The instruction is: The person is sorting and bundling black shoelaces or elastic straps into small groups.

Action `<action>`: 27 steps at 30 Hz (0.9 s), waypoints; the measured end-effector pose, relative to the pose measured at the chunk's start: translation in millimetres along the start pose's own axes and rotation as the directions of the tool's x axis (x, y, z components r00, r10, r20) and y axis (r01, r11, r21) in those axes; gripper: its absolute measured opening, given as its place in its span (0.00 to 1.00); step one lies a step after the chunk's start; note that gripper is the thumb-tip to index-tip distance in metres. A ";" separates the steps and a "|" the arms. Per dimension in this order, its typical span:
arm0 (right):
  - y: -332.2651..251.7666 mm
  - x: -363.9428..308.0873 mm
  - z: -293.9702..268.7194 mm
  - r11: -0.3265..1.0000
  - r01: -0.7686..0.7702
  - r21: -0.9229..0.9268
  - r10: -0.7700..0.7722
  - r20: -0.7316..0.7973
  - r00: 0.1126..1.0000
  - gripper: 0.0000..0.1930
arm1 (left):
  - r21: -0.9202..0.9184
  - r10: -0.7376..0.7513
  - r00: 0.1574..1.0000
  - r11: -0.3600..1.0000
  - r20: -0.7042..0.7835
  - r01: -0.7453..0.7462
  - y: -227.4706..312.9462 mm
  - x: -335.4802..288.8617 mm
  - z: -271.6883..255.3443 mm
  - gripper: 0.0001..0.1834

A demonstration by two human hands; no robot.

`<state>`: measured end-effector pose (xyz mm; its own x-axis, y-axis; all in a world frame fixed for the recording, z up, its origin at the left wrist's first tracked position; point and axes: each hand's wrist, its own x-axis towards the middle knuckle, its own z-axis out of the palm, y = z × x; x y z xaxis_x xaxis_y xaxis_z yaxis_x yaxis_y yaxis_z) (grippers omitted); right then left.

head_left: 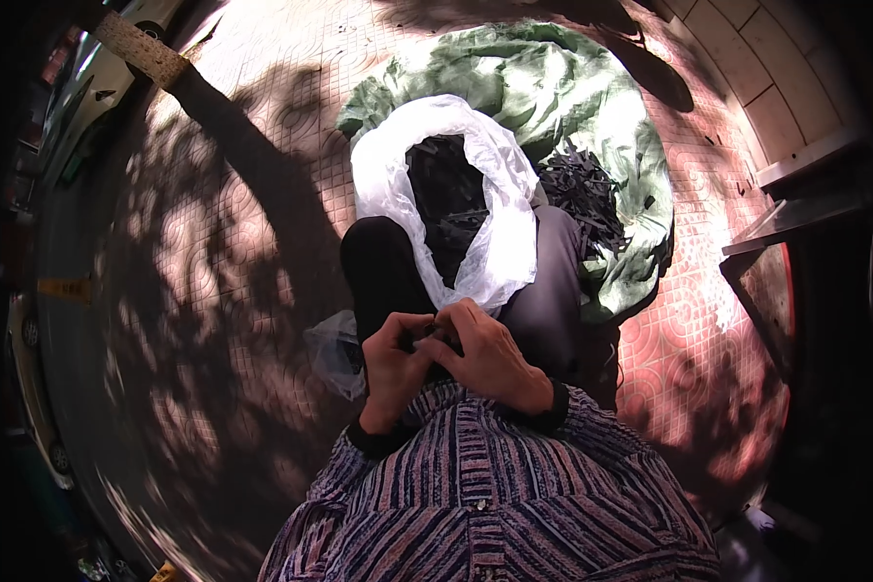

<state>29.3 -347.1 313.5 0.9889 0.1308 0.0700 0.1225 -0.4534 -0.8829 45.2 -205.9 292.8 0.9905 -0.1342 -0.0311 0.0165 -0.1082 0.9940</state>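
Observation:
My left hand (394, 367) and my right hand (493, 357) meet over my lap, close to the near rim of a white plastic bag (516, 233). The fingers of both are bent and pinched together. Something small may be between the fingertips, but it is too small and dark to make out. The bag gapes wide between my knees, with many black strips (446, 189) inside. To its right, a loose pile of similar black strips (584, 199) lies on a crumpled green sheet (611, 107).
Beside my left leg sits a small clear plastic bag (336, 351). Patterned paving tiles (213, 242) lie under dappled shade. A tree trunk (141, 50) stands at the far left, near parked cars (92, 92). At the right are a tiled wall (791, 87) and a metal-edged step (795, 223).

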 end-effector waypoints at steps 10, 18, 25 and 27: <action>15.5 5.6 5.4 0.649 -0.329 0.686 0.395 0.066 0.916 0.12 | -0.140 -0.107 0.994 0.984 0.001 0.106 9.7 -0.9 10.4 0.08; 22.3 0.8 13.0 0.905 -0.056 0.421 0.140 -0.170 0.975 0.09 | -0.500 -0.307 0.940 0.797 0.149 0.340 5.4 4.1 7.6 0.04; 23.3 -0.7 3.7 0.766 -0.202 0.611 0.255 0.000 0.967 0.10 | -0.505 -0.390 0.891 0.734 0.234 0.454 10.9 3.8 3.4 0.03; 18.3 -1.2 -1.5 0.656 -0.281 0.700 0.323 0.075 0.943 0.10 | -0.491 -0.359 0.906 0.762 0.222 0.423 13.0 3.0 3.5 0.02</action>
<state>30.5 -356.8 298.0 0.9662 0.0434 -0.2541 -0.2558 0.2832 -0.9243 47.9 -211.2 305.3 0.8613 -0.3017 -0.4088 0.4982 0.3441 0.7958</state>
